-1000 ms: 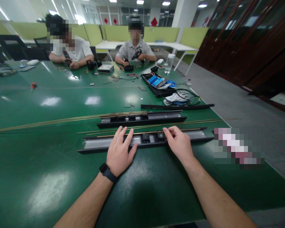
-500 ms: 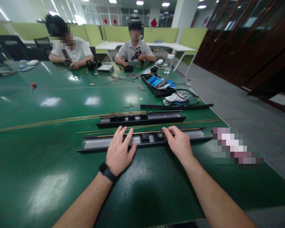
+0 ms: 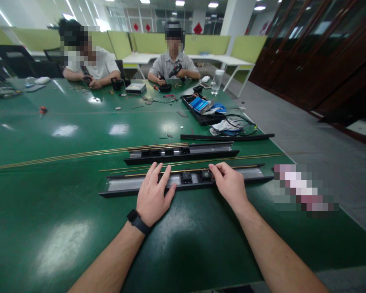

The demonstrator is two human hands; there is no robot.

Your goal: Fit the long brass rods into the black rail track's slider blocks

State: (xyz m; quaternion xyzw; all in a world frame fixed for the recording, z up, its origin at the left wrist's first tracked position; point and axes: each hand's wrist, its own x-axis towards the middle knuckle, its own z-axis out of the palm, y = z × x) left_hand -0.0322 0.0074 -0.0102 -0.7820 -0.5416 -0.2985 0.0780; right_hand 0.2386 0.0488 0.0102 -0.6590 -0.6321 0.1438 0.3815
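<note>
A long black channel (image 3: 122, 185) with a pale inner floor lies crosswise in front of me. Small black blocks (image 3: 186, 176) sit inside it, and a thin brass rod (image 3: 247, 166) runs along its far side over them. My left hand (image 3: 154, 193) rests across the channel, fingers spread, covering part of the rod and a block. Thumb and forefinger of my right hand (image 3: 230, 182) pinch at the rod beside the right block (image 3: 205, 174); the exact contact is partly hidden by the fingers.
Behind lies a second black channel (image 3: 207, 154) with blocks, and long brass rods (image 3: 64, 156) stretch left across the green table (image 3: 88, 228). A black strip (image 3: 228, 137), gloves (image 3: 227, 127) and a black tray (image 3: 201, 119) are farther back. Two people sit opposite, one holding a drill (image 3: 175, 71).
</note>
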